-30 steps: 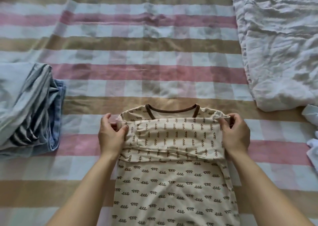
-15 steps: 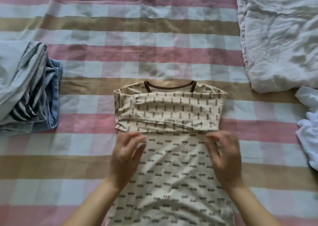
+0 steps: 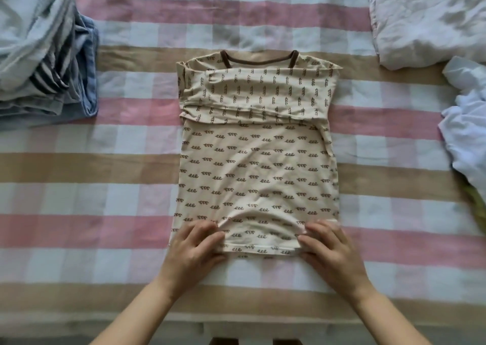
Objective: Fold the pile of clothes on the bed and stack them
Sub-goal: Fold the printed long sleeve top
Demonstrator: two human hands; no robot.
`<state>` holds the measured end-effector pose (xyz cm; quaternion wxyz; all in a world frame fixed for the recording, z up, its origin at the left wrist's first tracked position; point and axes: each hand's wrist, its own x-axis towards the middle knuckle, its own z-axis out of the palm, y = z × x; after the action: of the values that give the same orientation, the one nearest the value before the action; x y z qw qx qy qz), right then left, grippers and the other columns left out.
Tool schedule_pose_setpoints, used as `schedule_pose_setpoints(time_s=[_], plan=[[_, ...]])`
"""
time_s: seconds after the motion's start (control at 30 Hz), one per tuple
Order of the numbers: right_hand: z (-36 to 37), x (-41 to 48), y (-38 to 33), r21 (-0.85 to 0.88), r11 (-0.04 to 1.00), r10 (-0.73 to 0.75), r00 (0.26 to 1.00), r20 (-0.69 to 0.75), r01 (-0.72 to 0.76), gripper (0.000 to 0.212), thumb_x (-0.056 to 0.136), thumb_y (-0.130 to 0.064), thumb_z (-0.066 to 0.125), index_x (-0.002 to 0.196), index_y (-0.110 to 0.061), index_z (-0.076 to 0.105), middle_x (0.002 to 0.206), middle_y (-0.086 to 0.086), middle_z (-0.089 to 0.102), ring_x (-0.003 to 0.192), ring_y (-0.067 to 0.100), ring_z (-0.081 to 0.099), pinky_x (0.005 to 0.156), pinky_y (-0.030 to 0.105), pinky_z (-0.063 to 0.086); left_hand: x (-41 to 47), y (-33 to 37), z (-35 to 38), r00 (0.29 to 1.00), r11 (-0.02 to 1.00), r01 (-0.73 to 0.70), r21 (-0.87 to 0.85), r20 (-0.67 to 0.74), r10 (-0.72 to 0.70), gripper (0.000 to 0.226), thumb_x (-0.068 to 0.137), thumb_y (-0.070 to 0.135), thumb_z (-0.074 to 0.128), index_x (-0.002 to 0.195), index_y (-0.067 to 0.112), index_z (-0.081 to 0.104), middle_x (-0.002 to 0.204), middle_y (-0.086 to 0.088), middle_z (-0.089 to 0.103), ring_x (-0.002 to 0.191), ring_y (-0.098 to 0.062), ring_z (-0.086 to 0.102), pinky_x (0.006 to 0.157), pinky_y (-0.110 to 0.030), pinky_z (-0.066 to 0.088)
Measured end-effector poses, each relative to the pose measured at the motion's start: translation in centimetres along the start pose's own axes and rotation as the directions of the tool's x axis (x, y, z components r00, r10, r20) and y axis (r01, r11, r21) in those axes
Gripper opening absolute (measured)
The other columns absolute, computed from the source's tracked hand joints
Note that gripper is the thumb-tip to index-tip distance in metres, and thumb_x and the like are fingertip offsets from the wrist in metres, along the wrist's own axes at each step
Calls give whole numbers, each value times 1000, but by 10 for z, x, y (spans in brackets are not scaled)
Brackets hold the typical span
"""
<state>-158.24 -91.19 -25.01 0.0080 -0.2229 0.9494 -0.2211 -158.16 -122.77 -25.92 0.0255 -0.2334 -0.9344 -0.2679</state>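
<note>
1. Both hands have slid down since half a second ago, from just below the folded sleeves to the hem. In the head view the left hand (image 3: 194, 244) and right hand (image 3: 331, 247) now sit at lower centre of the frame.
2. Each hand covers one bottom corner of the shirt (image 3: 257, 160). The fingers are curled over the cloth and the thumbs lie along the hem, so each appears to pinch the hem. The cloth bunches up between the two hands.
3. The shirt lies flat at centre frame on the checked bed (image 3: 105, 165), collar toward the top. Its sleeves are already folded across the chest.
4. The step in hand looks like the lengthwise fold. The next move probably calls for lifting both corners together and carrying the hem up to the collar, keeping the sleeve folds in place.
5. A stack (image 3: 44, 55) of folded clothes sits at upper left, and the folded shirt likely goes there. An unfolded white pile (image 3: 465, 123) waits at the right edge.
</note>
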Motion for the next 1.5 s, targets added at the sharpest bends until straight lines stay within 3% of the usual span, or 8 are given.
schedule_pose_setpoints(time_s=[0.33, 0.5, 0.67, 0.83, 1.03, 1.2, 1.33, 1.5], plan=[[-15, -7, 11, 123, 987, 116, 988, -98, -103, 19, 78, 0, 54, 83, 1, 73, 93, 17, 68, 97, 22, 54, 84, 31, 45, -14, -27, -27, 993, 993, 114, -31, -38, -115, 22, 80, 8, 51, 84, -3, 70, 89, -16, 66, 89, -23, 55, 79, -33, 46], [-19, 4, 10, 628, 551, 658, 749, 78, -549, 20, 79, 6, 66, 84, -13, 71, 71, -21, 69, 71, -8, 59, 68, 5, 43, -3, -24, -33, 741, 649, 561, -513, -38, -670, 31, 77, -12, 63, 78, 18, 67, 78, 1, 66, 70, 4, 58, 65, -10, 45], [-27, 11, 10, 761, 379, 693, 706, 144, -527, 19, 81, 0, 65, 76, -18, 68, 61, -18, 66, 60, -4, 54, 59, 8, 42, 8, -17, -41, 676, 470, 604, -644, 102, -730, 18, 84, 2, 63, 75, 17, 61, 66, 1, 56, 56, 5, 49, 56, -7, 38], [-42, -13, 0, 665, 453, 640, 736, 221, -593, 17, 78, -4, 68, 70, -19, 68, 60, -14, 66, 57, -4, 54, 56, 7, 40, -16, -8, -57, 748, 549, 629, -550, 233, -622, 16, 82, 0, 64, 75, 14, 66, 62, 3, 64, 58, 2, 56, 58, -9, 44], [-35, -27, -7, 547, 546, 665, 725, 178, -635, 18, 76, -2, 71, 81, -18, 68, 69, -13, 68, 74, 0, 59, 66, 9, 42, -25, 4, -47, 658, 429, 699, -572, 281, -699, 24, 74, 0, 73, 89, 18, 66, 83, 0, 67, 76, -9, 60, 68, -8, 46], [-35, -25, -3, 353, 690, 628, 765, 143, -632, 14, 73, -6, 74, 79, -18, 71, 88, 4, 59, 89, 18, 46, 75, 21, 31, -39, -2, -44, 818, 740, 572, -354, 179, -547, 41, 62, -4, 80, 91, 20, 66, 96, 9, 63, 92, -8, 53, 82, -12, 40], [-39, -20, -5, 634, 438, 707, 680, 196, -638, 17, 84, -5, 61, 73, -18, 63, 75, 3, 61, 66, -2, 54, 61, 8, 41, -29, -1, -43, 700, 477, 624, -619, 170, -694, 19, 80, -5, 63, 77, 14, 67, 78, 3, 68, 76, 4, 60, 71, -8, 45], [-43, -26, -17, 570, 513, 696, 700, 160, -641, 13, 87, -25, 53, 78, -17, 56, 65, 2, 60, 57, 8, 55, 53, 19, 43, -26, 12, -52, 664, 367, 611, -702, 201, -720, 18, 83, 23, 52, 76, 10, 64, 64, 4, 62, 61, -1, 54, 57, -12, 45]])
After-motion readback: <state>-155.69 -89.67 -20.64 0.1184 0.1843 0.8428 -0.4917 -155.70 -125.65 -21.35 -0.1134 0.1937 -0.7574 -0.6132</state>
